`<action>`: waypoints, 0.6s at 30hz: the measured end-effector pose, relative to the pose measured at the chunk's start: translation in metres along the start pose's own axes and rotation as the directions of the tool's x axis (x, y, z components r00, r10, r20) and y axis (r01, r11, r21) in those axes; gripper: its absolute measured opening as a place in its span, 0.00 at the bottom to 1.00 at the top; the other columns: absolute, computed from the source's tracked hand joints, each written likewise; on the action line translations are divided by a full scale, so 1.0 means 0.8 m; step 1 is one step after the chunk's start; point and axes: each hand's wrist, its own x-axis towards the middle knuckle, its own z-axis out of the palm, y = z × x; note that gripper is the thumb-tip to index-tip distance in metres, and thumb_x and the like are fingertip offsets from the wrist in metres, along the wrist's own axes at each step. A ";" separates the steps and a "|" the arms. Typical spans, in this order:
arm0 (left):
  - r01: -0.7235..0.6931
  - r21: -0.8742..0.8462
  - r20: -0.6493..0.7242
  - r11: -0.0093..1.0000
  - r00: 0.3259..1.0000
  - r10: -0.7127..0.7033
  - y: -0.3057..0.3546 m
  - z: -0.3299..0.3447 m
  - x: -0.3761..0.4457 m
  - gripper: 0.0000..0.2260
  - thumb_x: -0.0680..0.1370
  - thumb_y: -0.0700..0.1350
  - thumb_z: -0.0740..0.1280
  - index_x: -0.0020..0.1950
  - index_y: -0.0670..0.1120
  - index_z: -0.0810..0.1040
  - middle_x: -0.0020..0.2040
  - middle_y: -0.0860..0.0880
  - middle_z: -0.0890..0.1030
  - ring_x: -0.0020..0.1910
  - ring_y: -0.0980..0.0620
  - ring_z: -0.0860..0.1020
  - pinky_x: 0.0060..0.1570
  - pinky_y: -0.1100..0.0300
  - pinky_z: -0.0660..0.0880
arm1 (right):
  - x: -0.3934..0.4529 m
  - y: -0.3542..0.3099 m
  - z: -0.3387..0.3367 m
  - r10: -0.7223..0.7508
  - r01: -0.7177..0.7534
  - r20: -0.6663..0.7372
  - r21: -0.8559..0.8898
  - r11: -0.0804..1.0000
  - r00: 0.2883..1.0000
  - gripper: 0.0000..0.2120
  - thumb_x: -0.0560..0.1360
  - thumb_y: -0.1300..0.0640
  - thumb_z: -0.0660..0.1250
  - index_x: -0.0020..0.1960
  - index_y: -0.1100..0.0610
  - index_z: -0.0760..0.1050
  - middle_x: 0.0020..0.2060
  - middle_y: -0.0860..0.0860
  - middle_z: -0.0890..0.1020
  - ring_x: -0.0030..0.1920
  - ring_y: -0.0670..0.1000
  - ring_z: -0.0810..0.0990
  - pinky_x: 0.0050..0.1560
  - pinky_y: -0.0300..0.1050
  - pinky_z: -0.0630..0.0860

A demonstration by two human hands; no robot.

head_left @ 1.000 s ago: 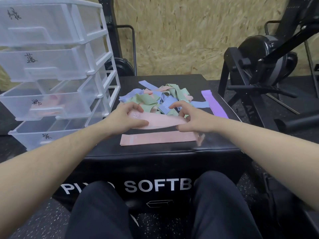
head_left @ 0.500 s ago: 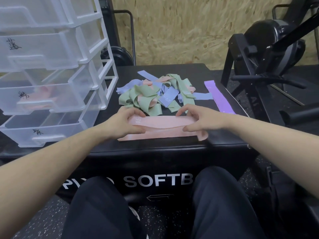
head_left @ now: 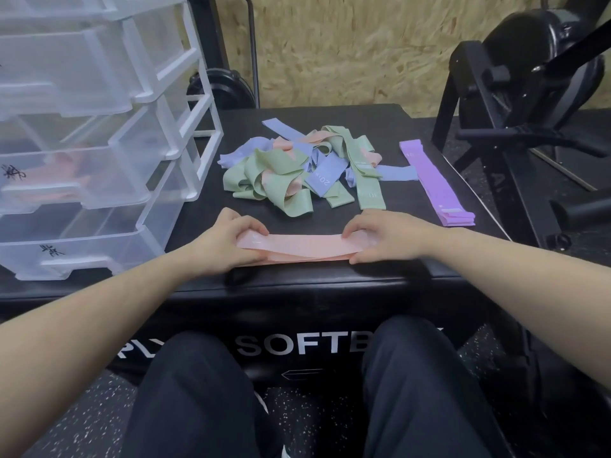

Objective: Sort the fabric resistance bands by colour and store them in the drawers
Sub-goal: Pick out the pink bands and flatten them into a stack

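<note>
While both hands work the near edge of the black table point(head_left: 413, 123), we note the pink bands point(head_left: 297, 247) lying flat, long axis left to right. Left hand point(head_left: 228, 241) pinches the left end, thumb under and fingers curled over; right hand point(head_left: 386, 238) pinches the right end likewise. Just behind sits a tangled pile of bands point(head_left: 297, 170), green, blue and pink. Purple bands point(head_left: 436, 186) lie stacked at right, running front to back. Clear drawers point(head_left: 99, 133) stand at left; pink shows inside one.
</note>
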 end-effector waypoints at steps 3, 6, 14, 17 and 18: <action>0.007 0.012 -0.007 1.000 1.000 -0.007 -0.007 0.004 0.006 0.15 0.75 0.47 0.74 0.58 0.60 0.77 0.53 0.55 0.65 0.55 0.60 0.72 0.56 0.67 0.65 | 0.000 0.007 0.007 -0.021 0.021 -0.044 -0.007 1.000 0.999 0.23 0.68 0.32 0.70 0.60 0.37 0.73 0.56 0.38 0.75 0.60 0.43 0.73 0.64 0.48 0.69; 0.001 0.034 -0.003 0.999 1.000 -0.001 -0.013 0.006 0.007 0.14 0.75 0.45 0.72 0.58 0.58 0.78 0.55 0.53 0.65 0.55 0.57 0.73 0.55 0.65 0.68 | -0.004 0.012 0.010 -0.033 0.030 -0.080 -0.032 0.999 0.996 0.23 0.68 0.32 0.71 0.60 0.36 0.73 0.58 0.35 0.73 0.63 0.40 0.70 0.61 0.48 0.62; -0.101 0.239 -0.037 0.966 0.993 0.113 -0.035 -0.007 0.002 0.15 0.76 0.44 0.71 0.49 0.67 0.76 0.63 0.59 0.66 0.65 0.53 0.69 0.69 0.47 0.64 | -0.016 0.023 0.005 -0.068 0.060 -0.082 -0.088 0.994 0.994 0.21 0.70 0.34 0.71 0.61 0.36 0.75 0.60 0.36 0.73 0.61 0.39 0.65 0.62 0.50 0.62; -0.139 0.183 0.029 0.973 0.990 0.135 -0.042 -0.010 -0.004 0.11 0.76 0.51 0.73 0.52 0.66 0.77 0.69 0.59 0.66 0.66 0.56 0.69 0.68 0.53 0.66 | -0.020 0.029 0.005 -0.077 0.073 -0.071 -0.064 0.995 0.994 0.19 0.71 0.35 0.70 0.61 0.35 0.75 0.60 0.35 0.73 0.60 0.38 0.65 0.64 0.50 0.64; -0.142 0.175 0.053 0.974 0.990 0.134 -0.044 -0.010 -0.006 0.10 0.75 0.53 0.73 0.54 0.64 0.78 0.71 0.59 0.65 0.67 0.58 0.69 0.67 0.58 0.65 | -0.021 0.030 0.005 -0.076 0.072 -0.070 -0.065 0.995 0.995 0.18 0.72 0.35 0.70 0.61 0.35 0.76 0.61 0.35 0.73 0.60 0.39 0.66 0.65 0.52 0.65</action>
